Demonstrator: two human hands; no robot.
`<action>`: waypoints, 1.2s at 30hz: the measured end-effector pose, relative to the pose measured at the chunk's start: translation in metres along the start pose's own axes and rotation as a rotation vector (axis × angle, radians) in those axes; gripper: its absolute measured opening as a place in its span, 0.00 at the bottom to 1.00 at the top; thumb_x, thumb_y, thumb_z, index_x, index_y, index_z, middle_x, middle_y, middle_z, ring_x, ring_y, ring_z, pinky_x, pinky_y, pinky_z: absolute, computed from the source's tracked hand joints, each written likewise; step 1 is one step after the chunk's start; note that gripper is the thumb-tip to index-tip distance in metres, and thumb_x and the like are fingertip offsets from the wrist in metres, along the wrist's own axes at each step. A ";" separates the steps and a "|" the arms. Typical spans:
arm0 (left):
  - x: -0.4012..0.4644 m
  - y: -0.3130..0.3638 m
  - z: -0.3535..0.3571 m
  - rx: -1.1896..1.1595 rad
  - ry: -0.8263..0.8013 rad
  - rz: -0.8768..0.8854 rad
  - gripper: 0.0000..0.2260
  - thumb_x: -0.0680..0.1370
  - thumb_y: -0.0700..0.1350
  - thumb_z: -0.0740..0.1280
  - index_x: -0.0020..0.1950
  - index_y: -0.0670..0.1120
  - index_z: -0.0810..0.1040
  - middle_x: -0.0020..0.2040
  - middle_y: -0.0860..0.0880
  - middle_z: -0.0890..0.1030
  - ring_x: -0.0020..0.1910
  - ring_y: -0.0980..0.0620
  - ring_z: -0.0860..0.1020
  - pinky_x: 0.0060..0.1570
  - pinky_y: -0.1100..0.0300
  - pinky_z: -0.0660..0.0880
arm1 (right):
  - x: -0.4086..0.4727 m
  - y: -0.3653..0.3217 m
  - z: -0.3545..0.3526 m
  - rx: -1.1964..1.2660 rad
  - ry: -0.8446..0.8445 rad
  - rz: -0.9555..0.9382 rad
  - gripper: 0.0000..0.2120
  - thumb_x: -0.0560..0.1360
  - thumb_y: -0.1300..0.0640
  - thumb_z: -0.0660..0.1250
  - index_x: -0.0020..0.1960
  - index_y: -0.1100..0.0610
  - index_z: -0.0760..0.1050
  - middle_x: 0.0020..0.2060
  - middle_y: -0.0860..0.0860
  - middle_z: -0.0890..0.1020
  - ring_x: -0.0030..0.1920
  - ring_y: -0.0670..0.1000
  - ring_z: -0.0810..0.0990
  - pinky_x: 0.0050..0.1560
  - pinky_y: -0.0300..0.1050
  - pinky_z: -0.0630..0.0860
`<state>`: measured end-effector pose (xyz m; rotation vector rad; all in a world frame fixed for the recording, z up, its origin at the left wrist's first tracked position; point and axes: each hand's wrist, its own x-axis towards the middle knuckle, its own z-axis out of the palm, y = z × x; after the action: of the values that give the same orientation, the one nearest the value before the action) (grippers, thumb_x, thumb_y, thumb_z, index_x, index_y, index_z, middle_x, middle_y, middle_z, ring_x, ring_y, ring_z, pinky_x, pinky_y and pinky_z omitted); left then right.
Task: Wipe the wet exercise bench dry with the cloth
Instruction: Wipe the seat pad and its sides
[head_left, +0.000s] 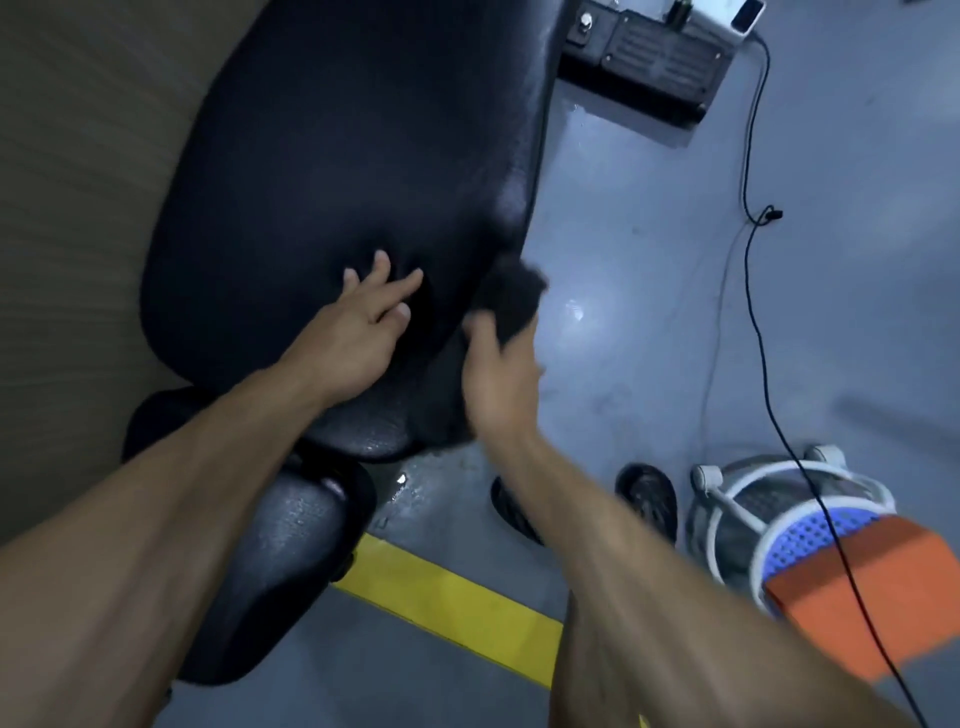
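bench pad (337, 156) runs lengthwise away; right hand (501, 384) grips cloth (511, 301).

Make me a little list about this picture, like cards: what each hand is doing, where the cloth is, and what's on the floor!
Left hand: flat on the black bench pad, fingers spread, holding nothing.
Right hand: blurred, gripping the dark cloth.
Cloth place: at the pad's right edge.
Wet spots: droplets show on the lower pad and the pad's near rim.
Floor: grey, with a yellow stripe and a black cable.
Nearby: a stool with a blue seat and something orange on it.
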<state>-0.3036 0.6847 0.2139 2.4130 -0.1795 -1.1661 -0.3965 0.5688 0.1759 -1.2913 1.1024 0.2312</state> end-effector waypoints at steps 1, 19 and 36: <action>-0.001 0.002 -0.001 -0.005 -0.015 -0.003 0.20 0.85 0.48 0.53 0.77 0.63 0.61 0.80 0.61 0.46 0.79 0.56 0.40 0.72 0.60 0.43 | -0.019 0.016 0.000 0.018 -0.053 0.080 0.24 0.81 0.51 0.63 0.76 0.47 0.64 0.61 0.51 0.81 0.62 0.55 0.79 0.57 0.44 0.71; 0.007 -0.001 -0.010 -0.017 -0.112 -0.012 0.23 0.85 0.44 0.53 0.78 0.64 0.57 0.79 0.62 0.39 0.77 0.56 0.34 0.71 0.59 0.42 | -0.038 0.000 0.009 -0.147 -0.083 0.187 0.20 0.81 0.49 0.62 0.71 0.49 0.66 0.54 0.53 0.82 0.54 0.57 0.81 0.49 0.48 0.73; 0.007 -0.006 -0.008 0.014 -0.089 0.033 0.25 0.84 0.43 0.55 0.78 0.63 0.56 0.79 0.63 0.39 0.77 0.55 0.34 0.70 0.59 0.41 | -0.003 -0.013 -0.012 -0.259 -0.074 0.104 0.16 0.80 0.51 0.64 0.66 0.53 0.73 0.53 0.53 0.83 0.58 0.58 0.82 0.56 0.47 0.76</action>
<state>-0.2938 0.6907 0.2106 2.3625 -0.2549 -1.2628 -0.3955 0.5558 0.1882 -1.4432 1.1026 0.5096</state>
